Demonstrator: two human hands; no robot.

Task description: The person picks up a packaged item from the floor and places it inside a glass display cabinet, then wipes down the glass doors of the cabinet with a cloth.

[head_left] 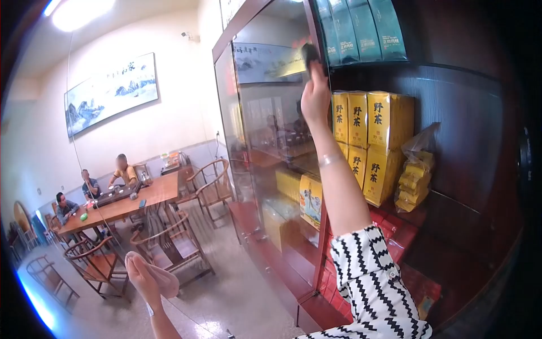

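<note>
My right hand (316,101) is raised to the upper part of the cabinet's glass door (271,113), near its wooden frame. Its fingers are closed around a small black object (309,53), whose kind I cannot make out. Low on the left, my left hand (141,279) grips a pale pink cloth (165,279), well away from the door. Beside my right forearm, inside the cabinet, stand stacked yellow packs (389,121) with black characters. Teal packs (361,31) fill the shelf above them.
A clear bag of small yellow packets (415,183) leans beside the stacks. Red packages (395,237) lie lower in the cabinet. Across the room, several people sit at a long wooden table (158,189). Wooden chairs (175,246) stand around it; a landscape picture (113,93) hangs behind.
</note>
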